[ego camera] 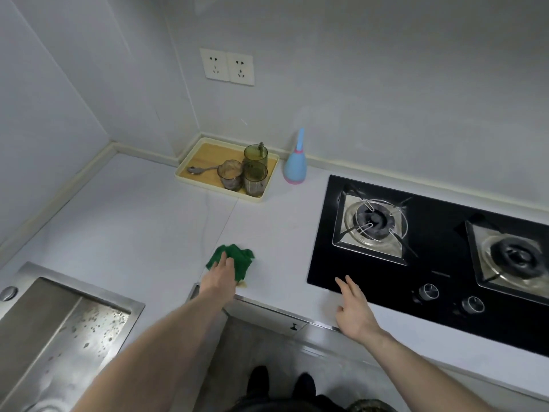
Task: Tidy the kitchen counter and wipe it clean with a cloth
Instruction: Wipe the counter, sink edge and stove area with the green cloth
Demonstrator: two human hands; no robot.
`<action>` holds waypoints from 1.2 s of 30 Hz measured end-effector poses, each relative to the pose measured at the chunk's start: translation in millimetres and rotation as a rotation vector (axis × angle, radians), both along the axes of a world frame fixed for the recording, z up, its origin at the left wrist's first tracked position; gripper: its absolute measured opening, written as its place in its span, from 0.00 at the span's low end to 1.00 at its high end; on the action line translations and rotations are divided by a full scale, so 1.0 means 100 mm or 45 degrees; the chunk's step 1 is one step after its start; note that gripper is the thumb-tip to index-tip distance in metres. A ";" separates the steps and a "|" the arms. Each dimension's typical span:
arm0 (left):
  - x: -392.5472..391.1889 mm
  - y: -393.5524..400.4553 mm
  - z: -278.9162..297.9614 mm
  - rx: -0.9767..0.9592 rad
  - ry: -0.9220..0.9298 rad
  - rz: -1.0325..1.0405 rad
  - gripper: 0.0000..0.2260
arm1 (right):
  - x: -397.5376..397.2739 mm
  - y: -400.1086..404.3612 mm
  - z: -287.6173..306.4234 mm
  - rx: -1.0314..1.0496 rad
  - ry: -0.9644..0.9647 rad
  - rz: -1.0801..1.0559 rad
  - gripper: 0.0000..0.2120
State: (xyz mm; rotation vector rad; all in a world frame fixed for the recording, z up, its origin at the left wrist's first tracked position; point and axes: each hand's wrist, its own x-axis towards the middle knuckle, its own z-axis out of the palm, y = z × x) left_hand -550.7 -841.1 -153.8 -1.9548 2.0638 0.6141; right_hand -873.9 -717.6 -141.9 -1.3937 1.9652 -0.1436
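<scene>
A crumpled green cloth (241, 260) lies on the white counter (142, 221) near its front edge. My left hand (220, 276) presses down on the cloth, fingers over its near part. My right hand (355, 310) hovers open, fingers spread, above the counter's front edge at the near left corner of the black gas hob (323, 254), holding nothing. At the back, a cream tray (205, 154) with a wooden base holds three glass cups (255, 173) and a metal spoon (199, 170).
A blue and pink bottle (294, 168) stands next to the tray by the wall. The hob has two burners (372, 221) and two knobs (429, 291). A steel sink (56, 322) sits at the left. Two wall sockets (227, 66) are above the tray.
</scene>
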 end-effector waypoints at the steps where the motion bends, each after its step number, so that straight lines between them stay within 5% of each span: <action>1: 0.22 -0.05 0.01 -0.003 -0.030 0.038 0.23 | 0.02 0.01 0.00 0.007 0.006 -0.015 0.35; 6: 0.99 -0.20 -0.08 0.008 -0.126 0.116 0.19 | 0.08 0.08 -0.04 0.070 0.059 -0.064 0.36; 12: 0.86 -0.16 -0.18 0.081 -0.231 0.041 0.36 | 0.08 0.22 -0.12 0.199 0.156 -0.071 0.39; 29: -1.36 0.60 -0.03 0.135 -0.079 -0.365 0.42 | -0.64 0.53 0.04 0.229 0.155 -0.055 0.38; 36: -1.64 0.82 -0.01 0.084 -0.147 -0.302 0.39 | -1.13 0.85 0.04 0.228 0.193 0.029 0.38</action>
